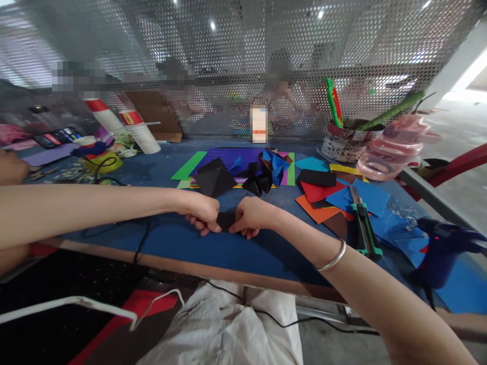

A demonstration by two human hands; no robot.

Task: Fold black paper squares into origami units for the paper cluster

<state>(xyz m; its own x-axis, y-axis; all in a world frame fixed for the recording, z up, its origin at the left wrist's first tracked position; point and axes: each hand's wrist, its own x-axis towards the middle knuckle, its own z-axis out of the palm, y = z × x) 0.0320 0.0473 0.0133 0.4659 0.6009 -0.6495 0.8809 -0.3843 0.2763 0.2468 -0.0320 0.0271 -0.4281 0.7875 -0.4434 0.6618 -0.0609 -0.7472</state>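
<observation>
A small piece of black paper (226, 221) is stretched between my two hands, just above the blue tabletop (182, 248). My left hand (203, 213) pinches its left end, and my right hand (249, 215) pinches the right end, so the fingers cover both sides. Beyond them lies a square of black paper (215, 177) on a purple sheet (220, 156). To its right sit folded black paper pieces (259, 182) and folded blue paper pieces (279, 165).
Loose coloured paper (317, 208), a green cutter knife (363, 223) and a blue glue gun (437, 248) are on the right, near a pink bottle (395, 147). Stacked paper cups (140, 132) stand back left. A person's hand (11, 167) shows at the left edge.
</observation>
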